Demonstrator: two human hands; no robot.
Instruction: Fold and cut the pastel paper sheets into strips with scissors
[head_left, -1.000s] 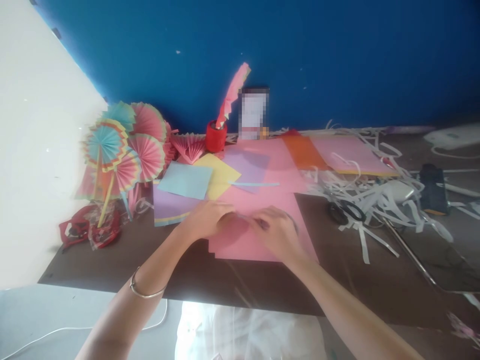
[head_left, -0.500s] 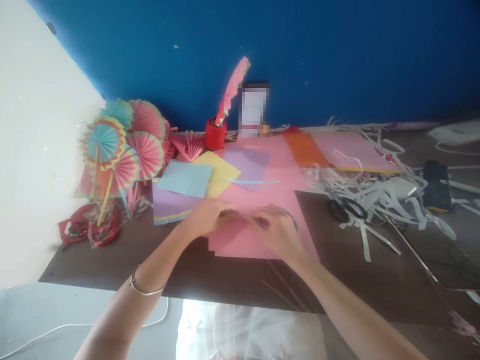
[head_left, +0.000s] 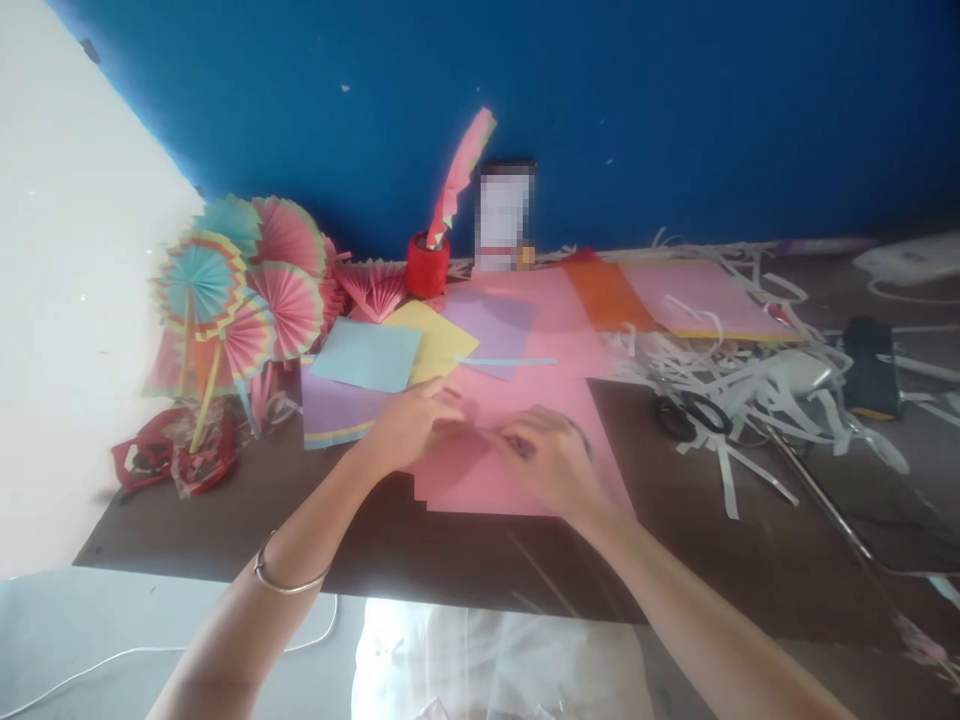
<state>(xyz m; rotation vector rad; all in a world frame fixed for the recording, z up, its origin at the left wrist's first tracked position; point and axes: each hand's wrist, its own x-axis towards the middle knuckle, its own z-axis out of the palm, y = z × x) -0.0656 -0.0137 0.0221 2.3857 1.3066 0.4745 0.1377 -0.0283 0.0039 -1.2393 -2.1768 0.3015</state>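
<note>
A pink paper sheet (head_left: pixel 480 480) lies on the brown table in front of me. My left hand (head_left: pixel 412 425) rests on its left part, fingers curled and pressed down on the paper. Beside it, my right hand (head_left: pixel 551 460) pinches the same sheet near its middle. The fingertips of both hands almost meet over a fold in the paper. A thin bangle (head_left: pixel 289 580) circles my left wrist.
Blue (head_left: pixel 367 355), yellow (head_left: pixel 439 340) and purple (head_left: pixel 495 325) sheets lie behind the pink one. Finished paper fans (head_left: pixel 225 290) stand at the left, a red cup (head_left: pixel 427 265) at the wall. Black scissors (head_left: pixel 690 412) and several white paper strips (head_left: pixel 750 385) lie right.
My hands have stayed on the pink sheet, with my left fingers shifting slightly up and apart. The view has tilted a little.
</note>
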